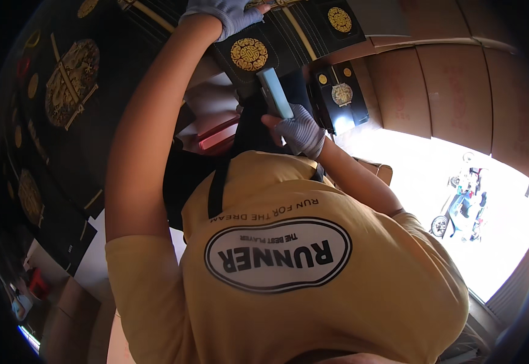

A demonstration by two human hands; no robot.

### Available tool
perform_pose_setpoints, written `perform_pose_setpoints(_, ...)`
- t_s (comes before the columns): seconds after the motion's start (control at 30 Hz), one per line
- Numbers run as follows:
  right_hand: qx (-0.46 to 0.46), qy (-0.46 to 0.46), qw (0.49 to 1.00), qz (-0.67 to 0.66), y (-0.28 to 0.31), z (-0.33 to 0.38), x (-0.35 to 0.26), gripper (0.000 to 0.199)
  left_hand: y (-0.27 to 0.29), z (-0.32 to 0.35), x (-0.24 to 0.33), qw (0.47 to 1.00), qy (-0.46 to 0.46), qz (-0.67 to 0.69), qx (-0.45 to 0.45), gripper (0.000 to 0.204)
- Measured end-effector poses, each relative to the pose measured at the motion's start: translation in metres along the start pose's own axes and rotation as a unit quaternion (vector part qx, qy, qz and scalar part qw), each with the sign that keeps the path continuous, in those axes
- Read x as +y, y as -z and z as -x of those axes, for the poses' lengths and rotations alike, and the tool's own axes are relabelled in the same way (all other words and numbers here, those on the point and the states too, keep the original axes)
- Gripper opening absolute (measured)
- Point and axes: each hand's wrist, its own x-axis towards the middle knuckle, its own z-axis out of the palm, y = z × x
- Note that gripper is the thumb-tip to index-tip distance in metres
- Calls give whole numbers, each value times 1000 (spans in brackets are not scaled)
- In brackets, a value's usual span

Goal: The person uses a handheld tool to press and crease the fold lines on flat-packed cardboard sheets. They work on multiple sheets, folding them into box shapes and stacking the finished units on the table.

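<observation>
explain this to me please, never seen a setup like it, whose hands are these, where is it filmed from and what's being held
No machine here: these are a person's own hands. The one picture comes from a fisheye camera worn on that person's head, looking down, so their yellow shirt fills the lower middle and straight edges bend. The gloved left hand, at the top, is on black packaging with gold medallions; whether it grips or just rests is hard to tell. The gloved right hand holds a slim grey-blue object whose kind I cannot make out. More black-and-gold packaging shows on the left, brown cartons stand at upper right, and what looks like a motorbike shows in the bright opening.
</observation>
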Motion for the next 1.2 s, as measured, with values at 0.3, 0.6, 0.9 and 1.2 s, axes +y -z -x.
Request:
perform_pose_setpoints(0.3,119,281,952,41,92,27,12,10,6,15,-25,999,6,-46,-20,54)
perform_pose_setpoints(0.6,426,56,735,524,217,-38,-117,62,10,16,74,987,-100,-9,123,73)
perform_pose_setpoints(0.9,303,452,656,523,187,-29,-106,49,8,14,91,998,-35,-39,-28,56)
perform_pose_setpoints(1.2,129,670,649,336,157,12,-123,31,114,33,86,992,-101,19,68,41)
